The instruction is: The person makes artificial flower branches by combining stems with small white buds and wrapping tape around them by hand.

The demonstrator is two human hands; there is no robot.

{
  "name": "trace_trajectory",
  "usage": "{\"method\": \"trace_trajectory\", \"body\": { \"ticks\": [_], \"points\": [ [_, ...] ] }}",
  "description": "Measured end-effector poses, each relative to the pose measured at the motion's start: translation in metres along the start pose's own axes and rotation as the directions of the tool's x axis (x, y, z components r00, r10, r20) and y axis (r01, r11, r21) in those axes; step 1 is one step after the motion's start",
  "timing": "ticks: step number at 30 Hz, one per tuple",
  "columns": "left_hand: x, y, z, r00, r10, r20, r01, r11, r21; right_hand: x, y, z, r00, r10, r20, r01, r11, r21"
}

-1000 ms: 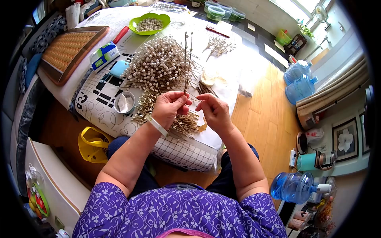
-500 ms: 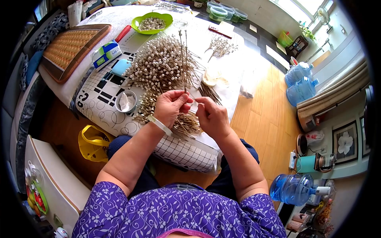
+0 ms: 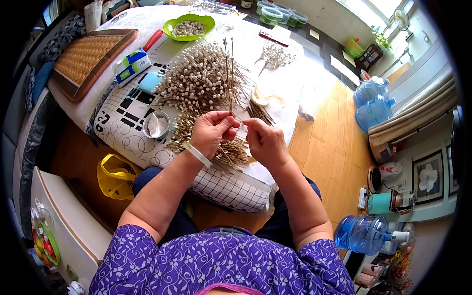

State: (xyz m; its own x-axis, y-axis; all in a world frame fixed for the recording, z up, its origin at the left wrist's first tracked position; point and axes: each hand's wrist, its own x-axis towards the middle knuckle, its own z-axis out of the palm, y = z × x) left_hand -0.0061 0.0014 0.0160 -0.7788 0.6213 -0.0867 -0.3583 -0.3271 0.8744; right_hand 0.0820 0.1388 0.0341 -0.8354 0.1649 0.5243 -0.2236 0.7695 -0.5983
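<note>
My left hand [image 3: 212,132] is closed, pinching two thin brown stems [image 3: 229,78] that stand upright above the thumb. My right hand [image 3: 265,140] is closed just to the right, its fingertips pinching a narrow strip [image 3: 238,118] that runs to the base of the stems. What the strip is made of is too small to tell. Behind my hands spreads a big pile of stems with white bead-like tips [image 3: 196,78]. A smaller bundle of similar stems [image 3: 231,155] lies under my wrists. Bare brown sticks [image 3: 260,113] rest beyond my right hand.
A green bowl [image 3: 206,23] of whitish beads sits at the back. Left of the pile are a small cup with white tissue [image 3: 157,126], a light-blue item [image 3: 150,82] and a tissue pack [image 3: 132,66]. A pale roll [image 3: 261,97] and finished-looking sprigs [image 3: 275,58] lie right.
My right hand has shifted slightly right and down from my left, and the strip between them shows more plainly. My left hand keeps the stems upright in nearly the same place.
</note>
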Motion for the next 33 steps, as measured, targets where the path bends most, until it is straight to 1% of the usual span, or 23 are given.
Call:
{"method": "trace_trajectory", "body": {
  "ticks": [5, 7, 8, 10, 11, 13, 14, 16, 20, 23, 25, 29, 31, 32, 33],
  "points": [
    [0.0, -0.002, 0.0, 0.999, 0.049, -0.008, -0.049, 0.999, 0.001, 0.0, -0.01, 0.002, 1.0, 0.026, 0.009, -0.026, 1.0, 0.008],
    [0.0, -0.003, 0.002, 0.996, 0.071, -0.046, -0.071, 0.997, -0.003, 0.0, -0.015, 0.004, 0.999, -0.05, -0.013, 0.048, 0.992, -0.116],
    [0.001, -0.004, 0.002, 0.996, 0.07, -0.046, -0.071, 0.997, -0.003, -0.001, -0.016, 0.006, 0.999, -0.05, -0.013, 0.048, 0.992, -0.116],
    [0.002, -0.007, 0.002, 0.991, 0.096, -0.09, -0.098, 0.995, -0.016, -0.003, -0.015, 0.011, 0.981, -0.195, 0.02, 0.186, 0.896, -0.403],
    [0.004, -0.008, 0.001, 0.991, 0.097, -0.091, -0.098, 0.995, -0.015, -0.004, -0.013, 0.015, 0.981, -0.195, 0.02, 0.187, 0.896, -0.402],
    [0.007, -0.01, -0.001, 0.987, 0.131, -0.092, -0.136, 0.99, -0.05, -0.005, -0.009, 0.02, 0.956, -0.248, 0.156, 0.29, 0.737, -0.611],
    [0.008, -0.011, -0.001, 0.987, 0.131, -0.092, -0.136, 0.989, -0.05, -0.005, -0.009, 0.021, 0.956, -0.248, 0.156, 0.291, 0.737, -0.61],
    [0.01, -0.011, -0.002, 0.985, 0.137, -0.102, -0.143, 0.988, -0.055, -0.004, -0.01, 0.022, 0.939, -0.3, 0.167, 0.334, 0.685, -0.648],
    [0.011, -0.008, -0.004, 0.988, 0.126, -0.089, -0.133, 0.988, -0.079, -0.002, -0.007, 0.022, 0.93, -0.336, 0.148, 0.351, 0.694, -0.628],
    [0.01, -0.006, 0.0, 0.989, 0.108, -0.103, -0.118, 0.989, -0.095, -0.002, -0.014, 0.018, 0.931, -0.326, 0.165, 0.351, 0.677, -0.647],
    [0.01, -0.005, -0.001, 0.988, 0.112, -0.103, -0.122, 0.988, -0.092, -0.001, -0.022, 0.016, 0.95, -0.24, 0.199, 0.31, 0.667, -0.678],
    [0.011, -0.005, -0.002, 0.99, 0.122, -0.071, -0.127, 0.99, -0.062, -0.002, -0.024, 0.019, 0.949, -0.218, 0.226, 0.314, 0.63, -0.71],
    [0.011, -0.003, -0.004, 0.995, 0.07, -0.067, -0.073, 0.997, -0.038, -0.003, -0.022, 0.02, 0.944, -0.264, 0.199, 0.328, 0.673, -0.664],
    [0.011, -0.001, -0.005, 0.996, 0.069, -0.065, -0.071, 0.997, -0.036, -0.001, -0.022, 0.017, 0.945, -0.262, 0.197, 0.325, 0.673, -0.664],
    [0.011, 0.002, -0.007, 0.998, 0.058, -0.035, -0.058, 0.998, 0.0, 0.002, -0.022, 0.01, 0.953, -0.262, 0.151, 0.302, 0.857, -0.417]
  ]
}}
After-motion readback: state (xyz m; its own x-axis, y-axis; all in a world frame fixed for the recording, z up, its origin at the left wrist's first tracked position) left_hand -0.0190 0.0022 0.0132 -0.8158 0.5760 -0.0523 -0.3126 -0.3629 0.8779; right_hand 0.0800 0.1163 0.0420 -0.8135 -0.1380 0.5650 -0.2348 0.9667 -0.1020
